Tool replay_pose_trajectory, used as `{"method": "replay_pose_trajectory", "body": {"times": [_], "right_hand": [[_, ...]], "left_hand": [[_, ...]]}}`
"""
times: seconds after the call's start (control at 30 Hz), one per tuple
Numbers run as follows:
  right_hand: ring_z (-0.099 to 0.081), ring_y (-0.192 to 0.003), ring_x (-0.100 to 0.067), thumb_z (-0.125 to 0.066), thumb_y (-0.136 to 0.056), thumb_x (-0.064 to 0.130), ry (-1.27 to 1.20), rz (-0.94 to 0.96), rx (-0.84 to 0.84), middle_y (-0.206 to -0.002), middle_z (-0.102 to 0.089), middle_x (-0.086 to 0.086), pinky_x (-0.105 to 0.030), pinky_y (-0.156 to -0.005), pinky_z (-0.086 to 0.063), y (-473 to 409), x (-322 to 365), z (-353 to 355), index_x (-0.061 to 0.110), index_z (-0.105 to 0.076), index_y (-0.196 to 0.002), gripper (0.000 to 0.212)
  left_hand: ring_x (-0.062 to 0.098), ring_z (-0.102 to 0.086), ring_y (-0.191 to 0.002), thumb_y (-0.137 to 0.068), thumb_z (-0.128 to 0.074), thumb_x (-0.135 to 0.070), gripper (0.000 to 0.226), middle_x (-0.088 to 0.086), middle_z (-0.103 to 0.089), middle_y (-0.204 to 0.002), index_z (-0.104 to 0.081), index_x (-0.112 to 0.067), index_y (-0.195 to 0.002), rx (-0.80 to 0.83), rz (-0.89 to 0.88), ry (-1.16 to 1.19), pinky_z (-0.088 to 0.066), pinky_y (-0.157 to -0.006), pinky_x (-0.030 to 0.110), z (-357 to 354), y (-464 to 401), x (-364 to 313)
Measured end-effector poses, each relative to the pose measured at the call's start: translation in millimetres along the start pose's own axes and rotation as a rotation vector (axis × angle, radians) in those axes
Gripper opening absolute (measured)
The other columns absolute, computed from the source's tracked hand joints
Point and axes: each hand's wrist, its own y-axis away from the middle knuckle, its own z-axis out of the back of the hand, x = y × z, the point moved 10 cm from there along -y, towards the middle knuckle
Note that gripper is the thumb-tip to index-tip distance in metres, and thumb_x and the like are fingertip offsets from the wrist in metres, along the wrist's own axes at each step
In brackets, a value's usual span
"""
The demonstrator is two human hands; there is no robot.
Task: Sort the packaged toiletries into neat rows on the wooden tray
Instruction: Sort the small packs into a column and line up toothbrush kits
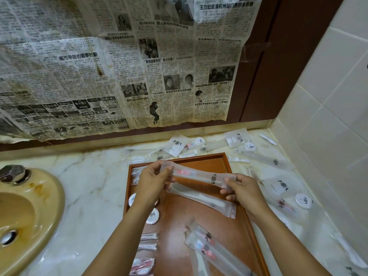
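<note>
Holding one long frosted toothbrush sachet (196, 176) stretched level above the wooden tray (219, 159), the left hand (153, 181) is pinching its far-left end while the right hand (240, 189) is pinching the right end, both sets of fingers curled onto the plastic; a second long sachet (203, 200) is lying slantwise on the tray just beneath, not yet squared up.

Sorting is looking, by my judgement, roughly half done; round white tins (152, 216) are sitting in a column along the tray's left side, stacked small packets (148, 241) are lining up below them, and a loose bundle of toothbrush sachets (207, 244) is resting crookedly near the bottom; plenty is waiting outside on the marble counter (89, 170), including a square sachet (176, 144), a round tin (303, 200) and dental floss picks (239, 159) scattered towards the tiled wall (328, 96).

Bare wood is showing in the tray's upper right and centre, giving room to lay the held sachet straight; the raised rim is hemming the right side closely, and the yellowed basin (29, 212) is sitting well apart on the left.
</note>
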Motion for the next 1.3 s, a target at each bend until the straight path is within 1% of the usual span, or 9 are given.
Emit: {"method": "replay_pose_trajectory", "body": {"times": [0.13,0.27,0.43,0.57,0.67,0.83,0.93,1.0,1.3], "right_hand": [[-0.070,-0.070,-0.020,-0.062,-0.094,0.010,-0.027,-0.010,0.023,-0.083,-0.075,-0.014,-0.025,-0.058,-0.053,-1.3,-0.3,-3.5,0.006,-0.071,-0.096,0.011],[-0.069,-0.074,-0.024,-0.065,-0.092,0.011,-0.061,-0.034,0.054,-0.080,-0.074,-0.017,-0.030,-0.067,-0.055,-3.4,-6.7,-6.4,0.002,-0.072,-0.095,0.011],[-0.065,-0.072,-0.024,-0.067,-0.091,0.011,-0.090,-0.067,0.103,-0.073,-0.072,-0.013,-0.032,-0.072,-0.056,-4.6,-13.7,-16.7,-0.001,-0.072,-0.093,0.013],[-0.064,-0.070,-0.022,-0.069,-0.089,0.011,-0.120,-0.068,0.123,-0.071,-0.071,-0.012,-0.029,-0.069,-0.055,-4.6,-10.8,-20.6,0.002,-0.073,-0.094,0.011],[-0.065,-0.069,-0.018,-0.069,-0.089,0.009,-0.133,-0.065,0.159,-0.071,-0.071,-0.011,-0.024,-0.063,-0.054,-4.1,-5.6,-24.9,0.003,-0.073,-0.097,0.011],[-0.062,-0.067,-0.019,-0.067,-0.089,0.007,-0.160,-0.057,0.165,-0.073,-0.070,-0.013,-0.022,-0.061,-0.055,-3.9,-0.4,-31.1,0.002,-0.071,-0.097,0.010],[-0.061,-0.067,-0.021,-0.067,-0.090,0.006,-0.189,-0.052,0.136,-0.075,-0.069,-0.015,-0.023,-0.062,-0.054,-5.4,0.6,-32.6,0.000,-0.070,-0.099,0.012],[-0.061,-0.067,-0.020,-0.067,-0.090,0.007,-0.209,-0.044,0.120,-0.075,-0.069,-0.015,-0.024,-0.062,-0.054,-5.8,1.8,-32.6,-0.001,-0.070,-0.099,0.013],[-0.067,-0.069,-0.019,-0.066,-0.091,0.007,-0.253,-0.040,0.081,-0.080,-0.071,-0.018,-0.026,-0.064,-0.058,-3.4,4.0,-26.8,0.000,-0.071,-0.097,0.010]], "left_hand": [[0.026,-0.066,-0.067,-0.092,-0.067,-0.017,0.012,0.012,-0.073,-0.077,-0.071,-0.008,-0.099,-0.058,0.033,-0.005,-0.049,-0.047,0.024,7.3,-3.6,7.5],[0.016,-0.062,-0.057,-0.089,-0.070,-0.014,0.009,0.014,-0.072,-0.071,-0.072,-0.006,-0.092,-0.056,0.033,-0.079,-0.047,-0.045,0.020,7.9,-4.5,6.1],[0.019,-0.061,-0.060,-0.086,-0.073,-0.012,0.009,0.007,-0.069,-0.069,-0.070,-0.006,-0.092,-0.035,0.042,-0.068,-0.043,-0.043,0.023,7.0,-9.4,3.7],[0.022,-0.060,-0.061,-0.082,-0.077,-0.010,0.016,0.012,-0.069,-0.072,-0.068,-0.003,-0.093,-0.027,0.032,-0.055,-0.044,-0.044,0.024,4.7,-9.9,1.1],[0.017,-0.064,-0.062,-0.076,-0.081,-0.011,0.025,0.011,-0.071,-0.077,-0.066,-0.010,-0.096,-0.096,0.006,-0.076,-0.046,-0.048,0.023,8.9,-9.3,-2.5],[0.018,-0.067,-0.073,-0.078,-0.080,-0.012,0.040,0.012,-0.071,-0.096,-0.060,-0.012,-0.113,-0.220,0.060,0.235,-0.050,-0.054,0.024,7.9,-6.3,14.9],[0.024,-0.071,-0.086,-0.081,-0.079,-0.017,0.034,0.013,-0.074,-0.103,-0.064,-0.013,-0.110,-0.159,0.121,0.352,-0.052,-0.066,0.031,-10.2,-5.5,26.5],[0.024,-0.072,-0.092,-0.082,-0.077,-0.017,0.031,0.010,-0.074,-0.104,-0.065,-0.013,-0.110,-0.139,0.142,0.410,-0.054,-0.066,0.027,-18.3,-4.2,29.1],[0.021,-0.072,-0.081,-0.082,-0.078,-0.017,0.021,0.012,-0.076,-0.090,-0.071,-0.004,-0.097,-0.153,0.218,0.423,-0.060,-0.062,0.021,-34.2,-1.8,35.3]]}}
